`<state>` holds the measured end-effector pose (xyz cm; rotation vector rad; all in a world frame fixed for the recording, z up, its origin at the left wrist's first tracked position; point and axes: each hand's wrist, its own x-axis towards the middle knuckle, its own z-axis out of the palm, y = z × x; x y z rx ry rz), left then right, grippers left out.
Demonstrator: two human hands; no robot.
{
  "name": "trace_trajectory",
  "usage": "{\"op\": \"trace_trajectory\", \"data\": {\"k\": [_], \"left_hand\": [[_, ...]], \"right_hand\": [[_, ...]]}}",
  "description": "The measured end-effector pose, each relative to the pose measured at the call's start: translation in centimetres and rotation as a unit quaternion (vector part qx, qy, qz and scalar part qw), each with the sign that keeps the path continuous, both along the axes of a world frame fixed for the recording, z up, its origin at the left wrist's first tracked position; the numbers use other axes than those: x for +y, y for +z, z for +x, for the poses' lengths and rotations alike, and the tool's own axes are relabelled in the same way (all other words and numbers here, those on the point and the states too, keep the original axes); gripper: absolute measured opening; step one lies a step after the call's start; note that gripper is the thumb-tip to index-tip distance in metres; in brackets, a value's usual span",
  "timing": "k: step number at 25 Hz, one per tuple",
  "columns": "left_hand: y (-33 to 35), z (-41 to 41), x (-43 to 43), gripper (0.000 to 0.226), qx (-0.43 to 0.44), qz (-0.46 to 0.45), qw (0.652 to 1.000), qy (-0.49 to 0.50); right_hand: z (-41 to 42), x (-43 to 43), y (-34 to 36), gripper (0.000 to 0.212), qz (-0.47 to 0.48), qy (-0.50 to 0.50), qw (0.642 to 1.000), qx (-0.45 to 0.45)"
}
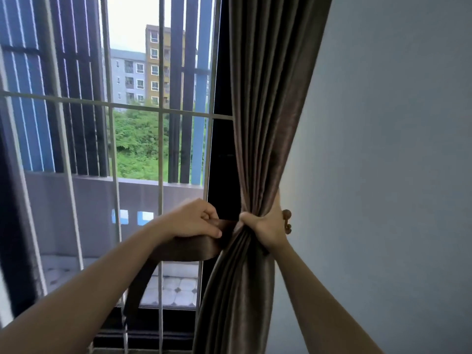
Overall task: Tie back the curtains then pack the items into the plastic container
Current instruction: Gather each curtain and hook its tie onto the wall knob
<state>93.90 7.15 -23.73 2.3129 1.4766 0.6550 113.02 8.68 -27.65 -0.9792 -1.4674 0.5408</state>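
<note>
Well, the pale grey wall [396,149] takes up the whole right side. Left of it stands the tall window [138,139] with its light metal grille [160,154], and beyond that are a tiled balcony, trees and apartment blocks.

Between the dark window frame and the wall hangs the brown curtain [263,98]. It is drawn over to the right and squeezed into a narrow bunch low down, and it spreads out again below that point.

A matching brown tieback band [194,247] comes out from the left of the bunch. It runs leftward under the person's forearm and droops toward the bottom of the window.

The right hand [267,224] is clamped round the gathered curtain, with fingers and thumb wrapped tight about the folds, holding them close to the wall. The left hand [196,218], just beside it on the window side, has its fingers curled and pinches the band between thumb and fingers.

A small brown knobbed hook [287,222] sits on the wall, touching the right hand's far side and partly hidden by it.
</note>
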Motion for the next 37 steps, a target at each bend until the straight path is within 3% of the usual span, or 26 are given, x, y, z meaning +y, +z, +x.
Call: {"op": "trace_trajectory", "data": {"k": [3, 7, 11, 14, 17, 19, 21, 24, 28, 31, 35, 37], "left_hand": [[-1.3, -0.4, -1.3, 0.017, -0.050, -0.026, 0.998, 0.025], [-2.3, -2.1, -2.7, 0.033, -0.021, -0.032, 0.996, 0.079], [-2.9, -1.4, -5.2, 0.038, -0.161, -0.118, 0.980, -0.010], [-4.2, -0.8, -6.2, 0.040, -0.194, -0.109, 0.975, 0.005], [-4.6, -0.7, -7.2, 0.037, -0.269, -0.162, 0.945, -0.089], [-5.3, -0.3, -7.7, 0.055, -0.317, -0.195, 0.919, -0.129], [-6.0, 0.3, -8.0, 0.062, -0.330, -0.186, 0.915, -0.142], [-6.4, 0.7, -8.3, 0.040, -0.344, -0.163, 0.913, -0.143], [-7.0, 0.9, -7.4, 0.023, -0.447, -0.195, 0.858, -0.158], [-7.5, 2.0, -7.0, 0.022, -0.473, -0.228, 0.833, -0.175], [-8.0, 6.9, -5.8, 0.042, -0.379, -0.189, 0.890, -0.166], [-7.5, 10.1, -4.6, 0.036, -0.321, -0.163, 0.925, -0.121]], "right_hand": [[-2.6, -0.9, 0.6, 0.096, -0.009, 0.008, 0.999, -0.035], [-2.5, -1.3, 1.6, 0.105, -0.039, -0.032, 0.997, -0.059], [-2.5, -2.6, 3.1, 0.102, -0.056, -0.090, 0.994, -0.007], [-2.7, -2.4, 5.6, 0.097, -0.061, -0.118, 0.990, 0.047], [-2.4, -1.0, 8.2, 0.087, -0.113, -0.124, 0.985, 0.032], [-2.0, -0.2, 9.2, 0.083, -0.152, -0.110, 0.982, -0.002], [-1.2, 0.5, 9.5, 0.086, -0.170, -0.103, 0.979, -0.040], [0.8, 1.3, 9.6, 0.085, -0.174, -0.114, 0.976, -0.063], [2.1, 2.4, 9.6, 0.081, -0.173, -0.135, 0.973, -0.067], [1.3, 3.4, 9.3, 0.080, -0.170, -0.128, 0.974, -0.080], [1.0, 4.3, 9.3, 0.079, -0.180, -0.101, 0.976, -0.074], [1.2, 4.3, 9.3, 0.079, -0.184, -0.078, 0.978, -0.063]]}}
